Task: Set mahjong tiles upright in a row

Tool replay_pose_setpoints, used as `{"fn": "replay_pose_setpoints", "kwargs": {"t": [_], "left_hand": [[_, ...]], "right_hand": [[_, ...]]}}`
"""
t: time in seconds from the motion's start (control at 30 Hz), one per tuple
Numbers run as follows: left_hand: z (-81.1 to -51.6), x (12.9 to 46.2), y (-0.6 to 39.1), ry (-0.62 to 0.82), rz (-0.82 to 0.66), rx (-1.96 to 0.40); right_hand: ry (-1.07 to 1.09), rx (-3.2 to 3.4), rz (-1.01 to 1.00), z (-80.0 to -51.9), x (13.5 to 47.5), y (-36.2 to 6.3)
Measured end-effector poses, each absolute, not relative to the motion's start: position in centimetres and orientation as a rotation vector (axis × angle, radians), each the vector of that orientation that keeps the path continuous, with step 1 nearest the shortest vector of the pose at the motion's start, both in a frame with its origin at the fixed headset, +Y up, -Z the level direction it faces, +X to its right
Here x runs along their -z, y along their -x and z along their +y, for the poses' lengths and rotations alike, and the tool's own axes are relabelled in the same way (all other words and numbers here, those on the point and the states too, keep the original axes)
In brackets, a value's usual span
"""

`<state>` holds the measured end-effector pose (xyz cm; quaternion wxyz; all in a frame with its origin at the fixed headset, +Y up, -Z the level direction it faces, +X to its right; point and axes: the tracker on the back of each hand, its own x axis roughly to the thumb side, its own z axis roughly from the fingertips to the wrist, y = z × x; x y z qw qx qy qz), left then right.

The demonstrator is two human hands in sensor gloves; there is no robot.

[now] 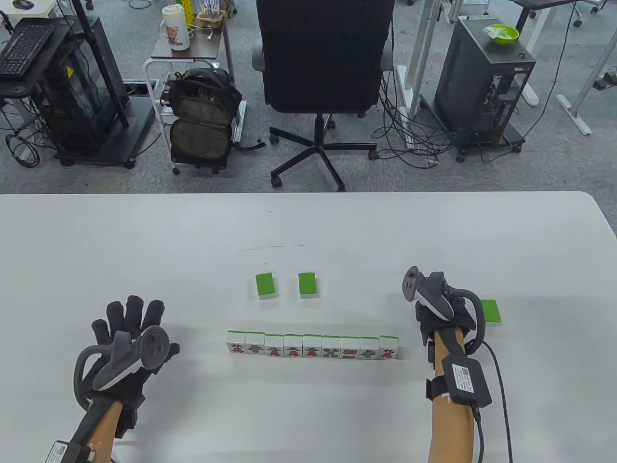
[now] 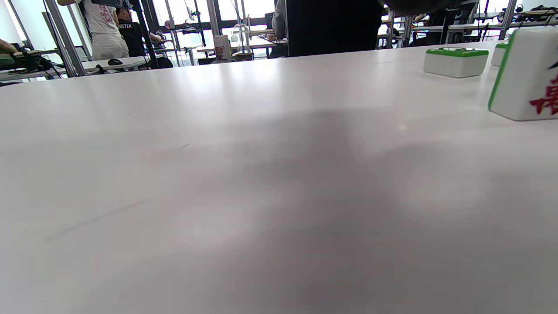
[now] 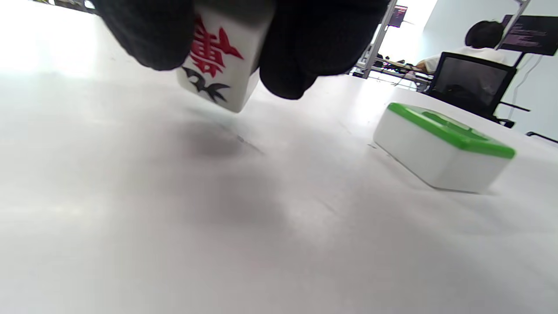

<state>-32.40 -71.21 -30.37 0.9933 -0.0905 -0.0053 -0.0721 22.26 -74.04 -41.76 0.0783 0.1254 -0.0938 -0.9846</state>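
Note:
A row of several upright mahjong tiles [image 1: 312, 347] stands on the white table [image 1: 308, 226], faces toward me. Two tiles lie green back up behind the row, one on the left [image 1: 266, 285] and one to its right [image 1: 307, 284]. A third flat tile [image 1: 490, 311] lies just right of my right hand [image 1: 436, 308]. In the right wrist view my right fingers [image 3: 148, 35] pinch a tile with red and black marks [image 3: 222, 56] above the table, beside that flat tile [image 3: 440, 148]. My left hand [image 1: 130, 333] rests open with fingers spread, left of the row. The row's leftmost tile [image 2: 525, 78] shows in the left wrist view.
A black office chair [image 1: 323, 62] stands beyond the table's far edge, with a backpack [image 1: 202, 120] and computer towers on the floor. The table's front edge lies below both hands.

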Motion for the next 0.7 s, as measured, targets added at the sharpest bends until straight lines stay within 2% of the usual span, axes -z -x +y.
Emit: {"fn": "replay_pose_setpoints", "kwargs": {"t": [0.17,0.33,0.47,0.7], "left_hand": [[-71.0,30.4,32.5,0.171,-0.016,0.135],[-70.9,30.3,32.4,0.160,-0.025,0.134],[-70.9,30.3,32.4,0.156,-0.028,0.140],[-71.0,30.3,32.4,0.156,-0.026,0.146]], "right_hand": [[-0.216,3.038,-0.470,-71.7,39.3,-22.4],[-0.027,3.025,-0.497,-70.2,36.6,-21.5],[0.079,2.943,-0.537,-70.3,34.9,-20.3],[0.155,2.875,-0.591,-71.8,34.3,-18.4]]}}
